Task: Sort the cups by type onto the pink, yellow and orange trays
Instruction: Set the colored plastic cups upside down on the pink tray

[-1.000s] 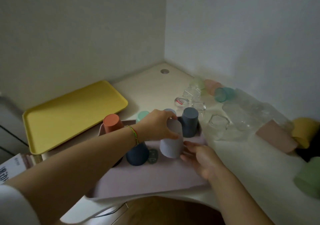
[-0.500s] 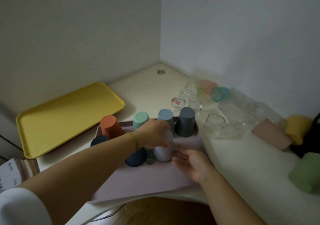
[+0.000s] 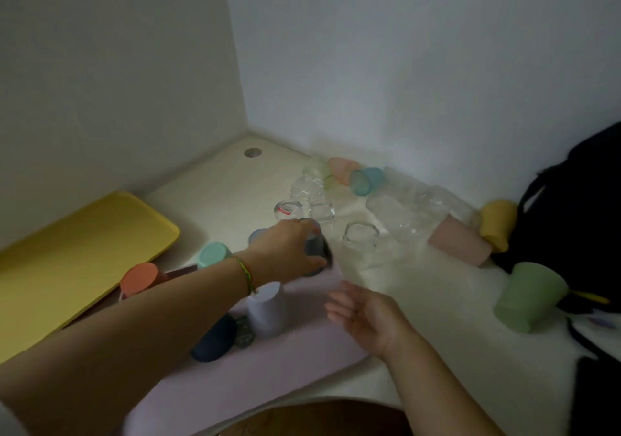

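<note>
Over the pale counter, your left hand grips a dark grey plastic cup. Your right hand hangs loose, empty.

There is a yellow tray and a pale pink tray. There is an orange cup, a mint cup, a dark grey cup, a navy cup, a lilac cup and a green cup. The bag is black.

Light was dim and flat; the right wall showed paler than the left wall. Blur softened the left hand, its dark grey cup and the clear glasses. Edges bowed.
</note>
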